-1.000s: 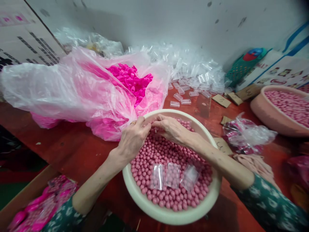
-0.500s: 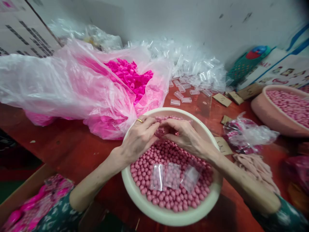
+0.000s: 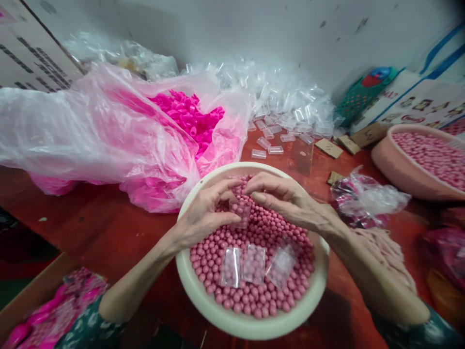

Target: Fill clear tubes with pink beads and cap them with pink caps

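1 case [image 3: 244,212] (partly hidden), in left hand [image 3: 201,212]

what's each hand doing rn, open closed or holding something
Left hand: closed on a clear case.
Right hand: fingers curled above the beads; whether it holds anything cannot be told.

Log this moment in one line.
left hand: holding small clear plastic case; right hand: over round pink beads, grip unclear; round cream plastic basin: three clear rectangular plastic cases atop beads
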Motion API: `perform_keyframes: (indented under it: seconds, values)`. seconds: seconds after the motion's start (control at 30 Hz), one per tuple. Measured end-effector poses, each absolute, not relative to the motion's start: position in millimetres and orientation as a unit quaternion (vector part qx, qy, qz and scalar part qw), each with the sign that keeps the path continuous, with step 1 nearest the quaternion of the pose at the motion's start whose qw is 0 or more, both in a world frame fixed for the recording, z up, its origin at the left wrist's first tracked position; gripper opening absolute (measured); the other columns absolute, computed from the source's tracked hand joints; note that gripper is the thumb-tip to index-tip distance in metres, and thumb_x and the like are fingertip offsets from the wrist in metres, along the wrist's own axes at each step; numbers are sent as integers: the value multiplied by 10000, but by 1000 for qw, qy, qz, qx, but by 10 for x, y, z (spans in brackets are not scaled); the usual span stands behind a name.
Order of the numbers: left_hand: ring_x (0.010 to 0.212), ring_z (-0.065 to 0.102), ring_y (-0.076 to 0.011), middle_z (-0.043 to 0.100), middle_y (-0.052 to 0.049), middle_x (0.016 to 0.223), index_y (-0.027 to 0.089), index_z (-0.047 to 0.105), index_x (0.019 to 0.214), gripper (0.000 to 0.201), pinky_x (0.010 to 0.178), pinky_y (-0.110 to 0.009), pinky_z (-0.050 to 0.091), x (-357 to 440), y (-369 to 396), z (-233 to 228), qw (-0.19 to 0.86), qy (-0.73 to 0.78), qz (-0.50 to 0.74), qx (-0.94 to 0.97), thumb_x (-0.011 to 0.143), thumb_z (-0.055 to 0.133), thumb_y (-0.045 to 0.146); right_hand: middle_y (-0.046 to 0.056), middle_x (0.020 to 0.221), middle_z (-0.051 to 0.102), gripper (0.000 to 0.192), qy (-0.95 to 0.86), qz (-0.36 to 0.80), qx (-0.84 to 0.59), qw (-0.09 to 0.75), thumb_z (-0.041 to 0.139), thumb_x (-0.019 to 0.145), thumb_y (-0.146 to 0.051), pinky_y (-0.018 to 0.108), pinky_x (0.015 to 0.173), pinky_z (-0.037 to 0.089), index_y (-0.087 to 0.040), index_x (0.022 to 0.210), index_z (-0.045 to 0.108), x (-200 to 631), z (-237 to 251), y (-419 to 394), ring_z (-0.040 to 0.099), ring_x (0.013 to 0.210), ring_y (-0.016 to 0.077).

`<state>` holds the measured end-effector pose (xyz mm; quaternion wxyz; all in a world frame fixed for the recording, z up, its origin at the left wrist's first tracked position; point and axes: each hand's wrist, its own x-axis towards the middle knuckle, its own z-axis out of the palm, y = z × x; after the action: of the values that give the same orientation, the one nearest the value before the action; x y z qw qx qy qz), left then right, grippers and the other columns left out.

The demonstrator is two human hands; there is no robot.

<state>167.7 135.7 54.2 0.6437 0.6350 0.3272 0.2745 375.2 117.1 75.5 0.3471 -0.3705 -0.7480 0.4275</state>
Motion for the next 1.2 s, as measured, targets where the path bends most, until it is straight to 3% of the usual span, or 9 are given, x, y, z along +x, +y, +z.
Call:
perform_keyframes:
  seconds: [0.17, 0.37, 0.47, 0.57, 0.63, 0.77, 1.0, 1.1, 1.2]
  values:
    - [891, 648, -188, 663, -60, 997, 176, 440, 1272, 618, 782, -320, 548, 1668, 1335, 565, 669, 317, 246, 625, 703, 634, 34, 22, 1041, 644, 128, -792, 422, -343, 277, 584, 858, -212, 326, 915, 409, -201, 973, 639, 3642, 686, 1155, 562, 1018, 180]
    - [924, 641, -191, 674, -59, 998, 180, 518, 1238, 543, 827, -326, 523, 1634, 1331, 546, 592, 349, 240, 686, 721, 606, 37, -4, 803, 637, 100, -783, 445, -357, 245, 604, 841, -256, 269, 711, 440, -164, 802, 610, 3687, 662, 1211, 581, 755, 147]
    - [897, 640, -189, 667, -56, 1007, 161, 601, 1123, 413, 830, -337, 522, 1620, 1355, 494, 540, 383, 252, 706, 722, 626, 69, 31, 885, 646, 156, -790, 396, -411, 223, 618, 824, -313, 304, 739, 447, -171, 889, 621, 3820, 587, 1230, 591, 818, 183]
    - [859, 643, -182, 668, -45, 947, 138, 629, 995, 250, 810, -331, 527, 1619, 1398, 430, 494, 411, 277, 714, 747, 622, 111, 96, 1119, 601, 392, -800, 264, -488, 229, 700, 745, -360, 394, 876, 404, -195, 1085, 593, 3893, 472, 1198, 537, 1046, 264]
    - [866, 646, -181, 672, -40, 938, 139, 618, 976, 212, 805, -326, 527, 1624, 1429, 392, 460, 415, 295, 727, 765, 607, 115, 94, 1105, 600, 351, -800, 245, -492, 239, 659, 789, -341, 377, 863, 404, -196, 1099, 580, 3836, 416, 1162, 542, 1020, 246]
    - [948, 623, -189, 657, -51, 1023, 155, 619, 1008, 233, 868, -342, 497, 1643, 1445, 373, 304, 406, 298, 809, 793, 564, 85, 36, 839, 618, 111, -783, 276, -484, 276, 519, 893, -228, 282, 700, 402, -154, 905, 600, 3533, 369, 1155, 544, 742, 155]
    - [800, 603, -244, 618, -136, 941, 95, 638, 958, 201, 685, -359, 509, 1692, 1366, 441, -54, 459, 124, 878, 834, 480, 87, 22, 738, 598, 143, -773, 286, -497, 273, 487, 897, -170, 278, 671, 389, -152, 799, 589, 3297, 177, 1297, 498, 661, 136]
    - [717, 597, -232, 598, -131, 868, 94, 646, 885, 163, 603, -329, 495, 1717, 1356, 440, -118, 466, 83, 873, 834, 495, 130, 22, 753, 604, 135, -779, 294, -489, 262, 494, 889, -165, 297, 712, 404, -165, 808, 603, 3376, 232, 1266, 511, 687, 145]
    - [707, 594, -217, 593, -124, 864, 83, 640, 934, 189, 609, -327, 503, 1697, 1338, 450, -98, 473, 106, 869, 847, 482, 140, 16, 832, 635, 90, -792, 322, -459, 241, 547, 855, -137, 297, 766, 423, -174, 870, 627, 3531, 468, 1127, 556, 762, 148]
